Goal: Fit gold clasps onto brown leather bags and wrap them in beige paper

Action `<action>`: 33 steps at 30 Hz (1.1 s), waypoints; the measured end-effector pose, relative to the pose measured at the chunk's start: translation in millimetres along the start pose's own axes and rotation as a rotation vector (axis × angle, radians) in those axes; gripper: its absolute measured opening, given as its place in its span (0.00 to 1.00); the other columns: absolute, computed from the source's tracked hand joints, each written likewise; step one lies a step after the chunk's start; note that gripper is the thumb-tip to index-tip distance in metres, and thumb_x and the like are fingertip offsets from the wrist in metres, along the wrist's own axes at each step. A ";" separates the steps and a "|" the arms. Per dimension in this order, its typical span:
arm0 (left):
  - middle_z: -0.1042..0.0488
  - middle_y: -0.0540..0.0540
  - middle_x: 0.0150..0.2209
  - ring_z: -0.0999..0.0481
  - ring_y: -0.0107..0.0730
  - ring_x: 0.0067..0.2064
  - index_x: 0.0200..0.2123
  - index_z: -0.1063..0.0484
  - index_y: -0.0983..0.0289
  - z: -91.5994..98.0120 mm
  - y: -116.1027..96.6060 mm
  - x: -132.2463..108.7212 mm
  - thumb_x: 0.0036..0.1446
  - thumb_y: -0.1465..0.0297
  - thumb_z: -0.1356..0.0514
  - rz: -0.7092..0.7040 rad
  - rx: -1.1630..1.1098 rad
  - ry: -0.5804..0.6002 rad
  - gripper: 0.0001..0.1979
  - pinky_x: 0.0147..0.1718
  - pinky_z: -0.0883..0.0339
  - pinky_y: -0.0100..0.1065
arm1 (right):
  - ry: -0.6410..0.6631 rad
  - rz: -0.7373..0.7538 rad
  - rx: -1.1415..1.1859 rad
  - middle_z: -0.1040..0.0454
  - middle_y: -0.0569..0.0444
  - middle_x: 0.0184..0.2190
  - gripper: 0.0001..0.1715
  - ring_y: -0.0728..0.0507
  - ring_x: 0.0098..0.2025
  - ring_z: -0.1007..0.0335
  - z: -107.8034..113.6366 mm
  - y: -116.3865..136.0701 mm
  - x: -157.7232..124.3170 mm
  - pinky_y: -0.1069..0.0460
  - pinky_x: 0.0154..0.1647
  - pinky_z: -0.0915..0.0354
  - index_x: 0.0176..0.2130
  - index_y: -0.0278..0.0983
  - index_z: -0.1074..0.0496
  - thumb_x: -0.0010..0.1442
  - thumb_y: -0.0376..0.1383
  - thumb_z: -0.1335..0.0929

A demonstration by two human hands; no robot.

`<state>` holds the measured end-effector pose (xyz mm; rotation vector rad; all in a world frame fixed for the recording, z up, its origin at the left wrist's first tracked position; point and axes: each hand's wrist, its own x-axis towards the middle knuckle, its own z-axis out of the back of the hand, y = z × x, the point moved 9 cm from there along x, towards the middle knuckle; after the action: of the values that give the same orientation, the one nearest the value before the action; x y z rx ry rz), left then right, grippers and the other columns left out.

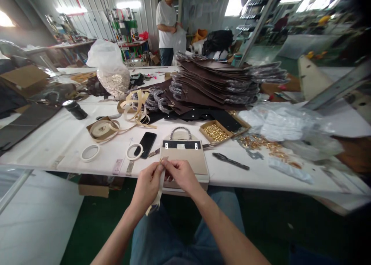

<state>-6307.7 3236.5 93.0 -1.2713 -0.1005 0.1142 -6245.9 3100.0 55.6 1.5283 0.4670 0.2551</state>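
Both my hands meet at the table's front edge, over the near left part of a beige handbag (pixel 185 157). My left hand (pixel 148 184) pinches a pale fabric strip (pixel 159 191), whose lower end hangs past the wrist. Fingertips of my right hand (pixel 180 173) are closed on the same strip near its top, touching the left fingers. The handbag has a dark band with two metal plates and a wrapped round handle (pixel 181 133). A strap with a buckle sticks out on each side of it. My hands hide the bag's lower left part.
Left of the bag are a black phone (pixel 147 144), tape rolls (pixel 90 153) and a ribbon coil (pixel 101 129). A black pen-like tool (pixel 231 161) and a box of gold studs (pixel 215 132) lie right. Stacked brown leather pieces (pixel 211 81) stand behind; a person (pixel 166 23) stands beyond.
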 end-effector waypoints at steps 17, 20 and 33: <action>0.45 0.46 0.21 0.45 0.28 0.26 0.22 0.42 0.60 2.4 47.3 22.7 0.71 0.40 0.40 0.148 0.130 -0.076 0.35 0.26 0.56 0.34 | -0.186 0.263 -0.382 0.14 0.52 0.36 0.09 0.40 0.36 0.22 40.9 35.5 27.0 0.47 0.41 0.28 0.39 0.41 0.16 0.69 0.42 0.25; 0.46 0.46 0.20 0.46 0.27 0.25 0.22 0.43 0.59 -4.5 61.4 25.2 0.68 0.36 0.38 0.210 0.050 -0.060 0.37 0.25 0.57 0.34 | -0.261 0.284 -0.551 0.13 0.51 0.39 0.08 0.39 0.41 0.20 46.4 35.5 42.8 0.47 0.46 0.29 0.38 0.42 0.17 0.70 0.38 0.28; 0.47 0.47 0.22 0.46 0.28 0.27 0.22 0.43 0.59 6.2 72.1 45.4 0.71 0.40 0.40 0.143 0.054 -0.229 0.36 0.26 0.56 0.36 | -0.135 0.243 -0.369 0.13 0.49 0.45 0.23 0.40 0.39 0.21 55.5 33.4 65.6 0.47 0.41 0.28 0.51 0.41 0.15 0.70 0.55 0.24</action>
<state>-6265.7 3269.8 26.4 -1.2074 -0.2020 0.3842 -6158.8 3080.6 78.8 1.2279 0.1162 0.4006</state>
